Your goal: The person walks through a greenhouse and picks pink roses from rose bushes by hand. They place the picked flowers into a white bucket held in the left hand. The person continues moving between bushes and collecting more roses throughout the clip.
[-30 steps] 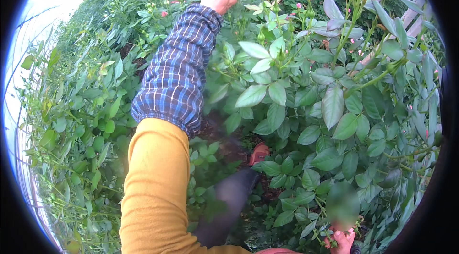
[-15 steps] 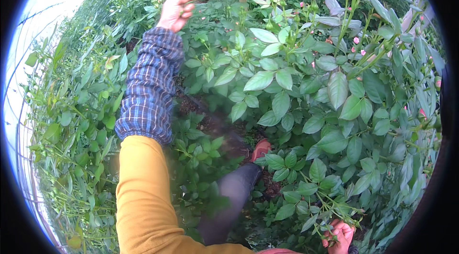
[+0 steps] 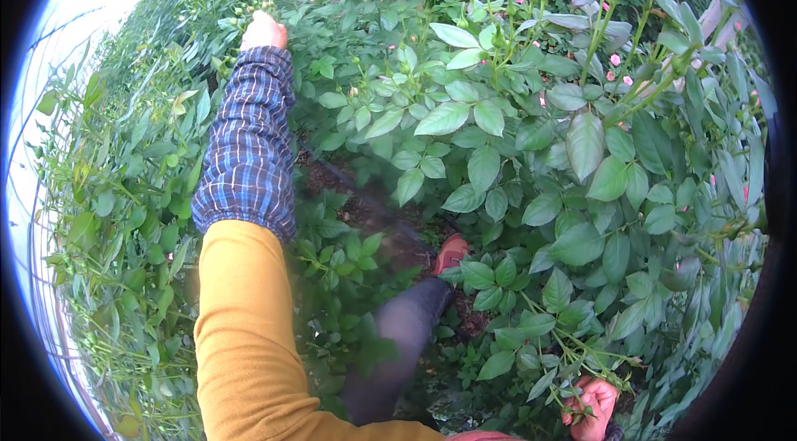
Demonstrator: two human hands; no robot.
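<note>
Head view | left hand (image 3: pixel 264 31) hovering at a bud cluster (image 3: pixel 240 12), upper left; cannot tell its grip, fingers being hidden | right hand (image 3: pixel 596 408) clasping green bud sprigs (image 3: pixel 586 413), lower right, seemingly gathered already | unopened buds (image 3: pixel 681 65) standing on the bush (image 3: pixel 581 246), upper right

At eleven o'clock the left hand (image 3: pixel 264 31) curls among leafy bushes (image 3: pixel 332 71), beyond a checked sleeve (image 3: pixel 247 142). Near five o'clock the right hand (image 3: pixel 595 408) grips green stems (image 3: pixel 571 347) with small buds (image 3: pixel 589 413). A red shoe (image 3: pixel 451 254) shows just off centre toward five; pink flowers (image 3: pixel 615 60) dot the bushes at two.
</note>
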